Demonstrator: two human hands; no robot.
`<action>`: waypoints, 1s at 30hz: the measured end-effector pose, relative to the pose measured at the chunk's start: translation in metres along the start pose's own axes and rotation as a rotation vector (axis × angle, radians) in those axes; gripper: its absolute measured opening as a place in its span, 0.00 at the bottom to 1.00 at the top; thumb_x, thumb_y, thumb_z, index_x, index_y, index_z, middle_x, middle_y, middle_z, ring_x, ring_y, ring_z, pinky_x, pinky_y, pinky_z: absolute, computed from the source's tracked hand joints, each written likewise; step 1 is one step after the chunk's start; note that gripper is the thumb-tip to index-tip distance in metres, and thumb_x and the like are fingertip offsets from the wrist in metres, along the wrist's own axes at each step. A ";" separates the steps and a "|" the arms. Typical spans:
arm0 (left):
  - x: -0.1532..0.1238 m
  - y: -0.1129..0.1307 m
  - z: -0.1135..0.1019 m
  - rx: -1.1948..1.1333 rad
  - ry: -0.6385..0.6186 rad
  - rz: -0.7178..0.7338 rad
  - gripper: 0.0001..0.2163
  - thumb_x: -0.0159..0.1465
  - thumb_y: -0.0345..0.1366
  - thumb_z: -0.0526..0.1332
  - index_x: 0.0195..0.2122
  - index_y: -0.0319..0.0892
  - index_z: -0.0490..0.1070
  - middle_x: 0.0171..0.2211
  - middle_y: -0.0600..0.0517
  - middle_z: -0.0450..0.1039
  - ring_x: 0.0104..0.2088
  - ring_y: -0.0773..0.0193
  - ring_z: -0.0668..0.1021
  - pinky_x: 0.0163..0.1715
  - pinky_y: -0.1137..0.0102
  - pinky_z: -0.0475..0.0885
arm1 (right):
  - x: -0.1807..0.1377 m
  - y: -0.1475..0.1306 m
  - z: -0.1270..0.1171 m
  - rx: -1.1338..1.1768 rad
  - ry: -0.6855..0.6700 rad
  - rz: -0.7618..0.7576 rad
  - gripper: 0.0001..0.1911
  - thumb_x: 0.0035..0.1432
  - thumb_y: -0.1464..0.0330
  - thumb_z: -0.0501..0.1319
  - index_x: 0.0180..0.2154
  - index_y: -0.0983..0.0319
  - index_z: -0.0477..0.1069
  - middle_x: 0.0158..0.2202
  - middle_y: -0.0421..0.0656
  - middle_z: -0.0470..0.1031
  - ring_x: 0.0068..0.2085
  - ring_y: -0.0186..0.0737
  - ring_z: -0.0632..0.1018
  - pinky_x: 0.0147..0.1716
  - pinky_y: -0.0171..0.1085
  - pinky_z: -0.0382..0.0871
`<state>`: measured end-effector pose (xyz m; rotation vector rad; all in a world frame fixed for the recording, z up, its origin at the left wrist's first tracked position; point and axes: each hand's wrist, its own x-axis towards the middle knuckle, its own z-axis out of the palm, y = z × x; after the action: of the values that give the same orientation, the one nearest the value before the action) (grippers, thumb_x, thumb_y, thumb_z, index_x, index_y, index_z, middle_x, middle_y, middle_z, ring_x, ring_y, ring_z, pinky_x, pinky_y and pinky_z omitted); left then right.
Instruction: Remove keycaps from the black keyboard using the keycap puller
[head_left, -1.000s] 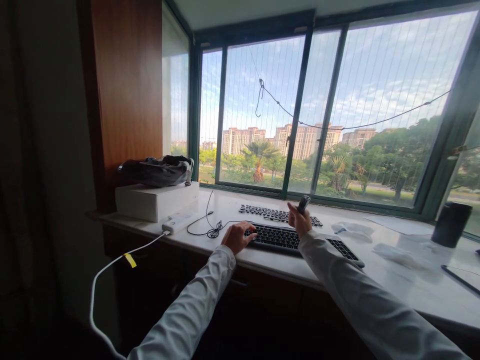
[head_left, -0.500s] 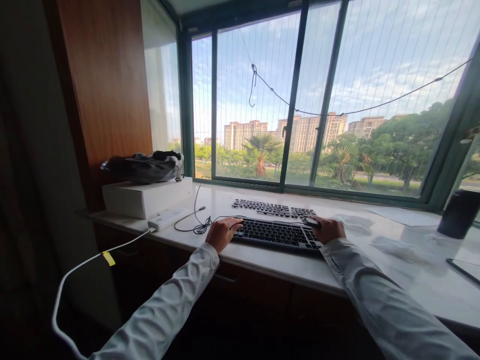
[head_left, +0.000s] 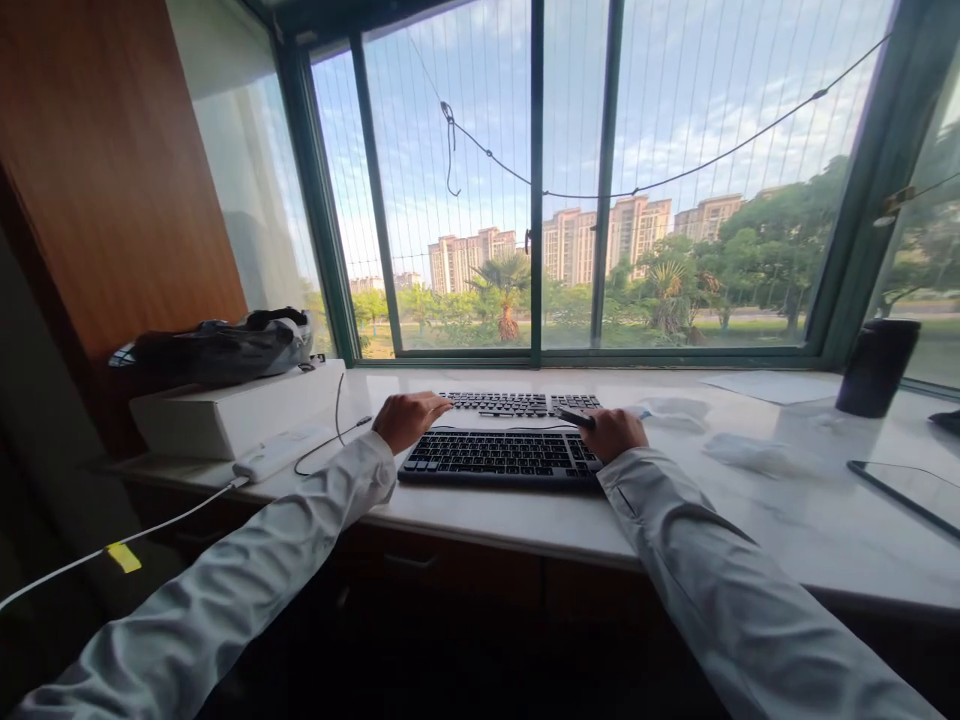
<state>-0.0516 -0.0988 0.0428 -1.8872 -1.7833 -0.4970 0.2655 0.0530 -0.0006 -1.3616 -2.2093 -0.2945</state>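
Observation:
A black keyboard (head_left: 499, 458) lies near the front of the white counter. Behind it sit rows of loose black keycaps (head_left: 499, 403). My left hand (head_left: 409, 418) reaches over the keyboard's left end, its fingertips pressed together at the left edge of the keycaps. Whatever may be between those fingertips is too small to make out. In my right hand (head_left: 616, 432), above the keyboard's right end, is a slim dark handheld tool (head_left: 576, 416) pointing left toward the keycaps. Its exact kind does not show.
At left are a white box (head_left: 225, 415) with a dark bag (head_left: 217, 345) on top, a white power strip (head_left: 274, 452) and a thin black cable (head_left: 307, 462). Clear plastic bags (head_left: 757, 455), a black cylinder (head_left: 877, 368) and a tablet (head_left: 911, 495) lie to the right.
The view has turned to the right. My left hand has moved from the keyboard's left end forward to the loose keycaps. My right hand still holds the dark tool, now nearer the keycaps.

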 end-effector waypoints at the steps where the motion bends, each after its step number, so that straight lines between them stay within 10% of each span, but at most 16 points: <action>1: 0.015 -0.002 0.001 0.021 -0.041 0.048 0.18 0.68 0.46 0.48 0.47 0.48 0.75 0.45 0.50 0.77 0.44 0.57 0.77 0.41 0.68 0.67 | 0.000 0.000 0.000 0.009 -0.006 0.000 0.15 0.59 0.62 0.53 0.37 0.58 0.78 0.35 0.50 0.79 0.36 0.48 0.78 0.37 0.41 0.66; 7: 0.076 -0.019 0.043 0.078 -0.265 0.024 0.13 0.63 0.40 0.56 0.44 0.48 0.77 0.41 0.49 0.79 0.43 0.57 0.77 0.43 0.68 0.67 | 0.001 -0.001 0.000 0.023 -0.034 0.045 0.17 0.60 0.60 0.52 0.36 0.59 0.78 0.34 0.50 0.78 0.37 0.47 0.77 0.38 0.41 0.65; 15: 0.092 -0.031 0.104 0.059 -0.291 -0.067 0.10 0.59 0.41 0.60 0.38 0.50 0.79 0.40 0.54 0.79 0.40 0.60 0.78 0.43 0.71 0.67 | 0.002 0.003 0.001 0.034 -0.019 0.020 0.15 0.59 0.63 0.53 0.35 0.59 0.77 0.33 0.50 0.78 0.36 0.48 0.77 0.36 0.41 0.65; 30: 0.104 -0.027 0.126 0.042 -0.316 -0.088 0.13 0.59 0.44 0.59 0.40 0.49 0.79 0.40 0.51 0.79 0.38 0.58 0.78 0.40 0.69 0.69 | 0.001 -0.001 -0.004 0.083 -0.065 0.014 0.17 0.60 0.62 0.51 0.37 0.60 0.77 0.37 0.51 0.78 0.39 0.48 0.76 0.41 0.42 0.64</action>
<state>-0.0791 0.0596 0.0024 -1.9495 -2.0657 -0.1957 0.2652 0.0512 0.0029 -1.3594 -2.2378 -0.1527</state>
